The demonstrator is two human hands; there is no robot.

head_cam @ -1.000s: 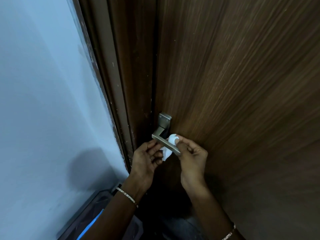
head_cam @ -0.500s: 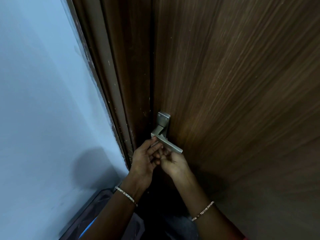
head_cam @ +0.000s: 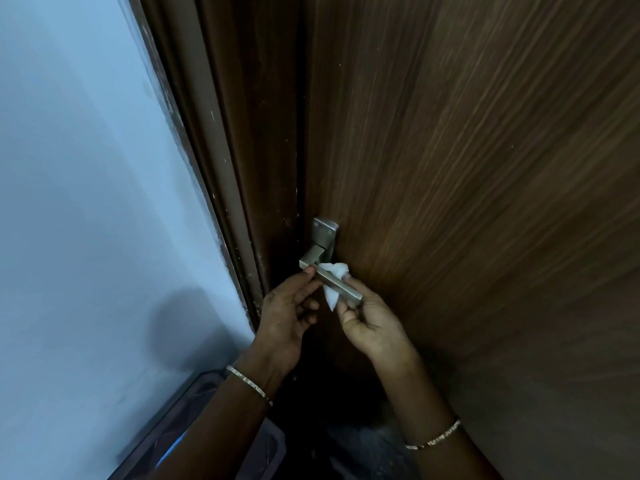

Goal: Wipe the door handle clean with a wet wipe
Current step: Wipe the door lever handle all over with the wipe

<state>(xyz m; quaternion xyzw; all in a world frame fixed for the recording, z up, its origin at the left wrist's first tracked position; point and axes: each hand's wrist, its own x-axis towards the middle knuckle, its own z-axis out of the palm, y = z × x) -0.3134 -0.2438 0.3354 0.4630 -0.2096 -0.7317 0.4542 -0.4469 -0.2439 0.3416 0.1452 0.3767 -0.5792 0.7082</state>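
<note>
A square brushed-metal lever handle [head_cam: 341,289] sticks out from its plate [head_cam: 324,233] on the dark wooden door [head_cam: 467,168]. A white wet wipe [head_cam: 335,277] is wrapped behind and under the lever, showing above and below the bar. My right hand [head_cam: 369,320] pinches the wipe from below, palm up, fingers curled around it just under the lever's free end. My left hand [head_cam: 287,313] is at the lever's left part, its thumb tip pressing on the bar near the corner and its other fingers curled beneath.
The brown door frame [head_cam: 221,168] runs down the left of the door, against a pale blue wall [head_cam: 86,202]. A dark bag or mat [head_cam: 194,420] with a blue strip lies on the floor at the bottom left. Both wrists wear thin bracelets.
The wipe, hidden under the lever half a second ago, shows again around the bar. My right hand has shifted right toward the lever's free end, while my left stays near the corner.
</note>
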